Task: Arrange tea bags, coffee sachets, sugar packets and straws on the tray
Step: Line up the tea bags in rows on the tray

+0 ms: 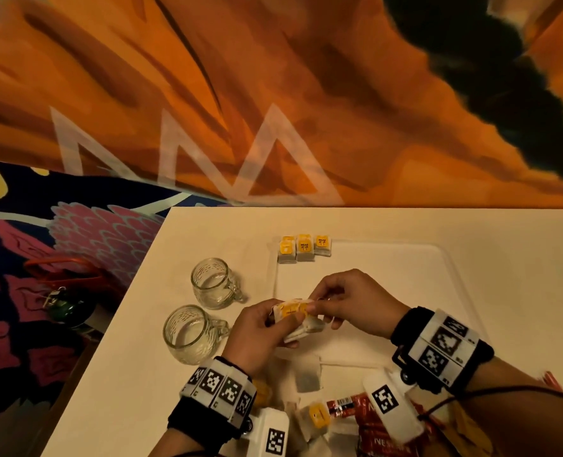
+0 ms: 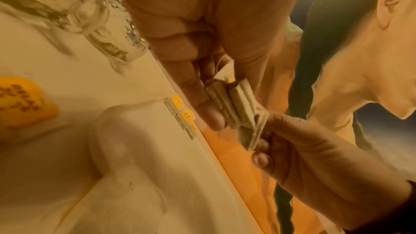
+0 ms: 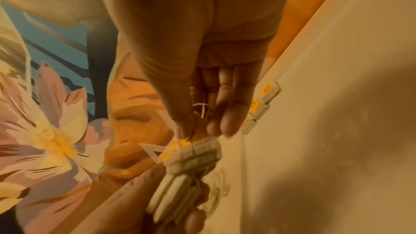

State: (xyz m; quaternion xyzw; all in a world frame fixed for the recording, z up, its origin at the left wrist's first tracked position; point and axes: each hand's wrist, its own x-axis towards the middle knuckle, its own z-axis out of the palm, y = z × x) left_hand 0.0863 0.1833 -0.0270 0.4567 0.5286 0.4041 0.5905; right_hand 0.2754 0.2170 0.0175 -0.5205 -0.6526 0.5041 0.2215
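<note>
A white tray (image 1: 432,258) lies on the pale table, with three yellow-tagged tea bags (image 1: 304,248) in a row at its far left corner. Above the tray's near left part, my left hand (image 1: 257,331) grips a small bundle of tea bags (image 1: 301,319). My right hand (image 1: 346,301) pinches the yellow tags and string at the bundle's top. The left wrist view shows the bundle (image 2: 238,111) squeezed between thumb and fingers; in the right wrist view the bags (image 3: 191,157) hang under my fingertips. More loose tea bags (image 1: 308,374) and red coffee sachets (image 1: 369,420) lie near my wrists.
Two glass mugs (image 1: 212,282) (image 1: 188,333) stand left of the tray. An orange painted wall rises behind the table. To the left, beyond the table edge, lies a patterned surface with a dark green round object (image 1: 70,308).
</note>
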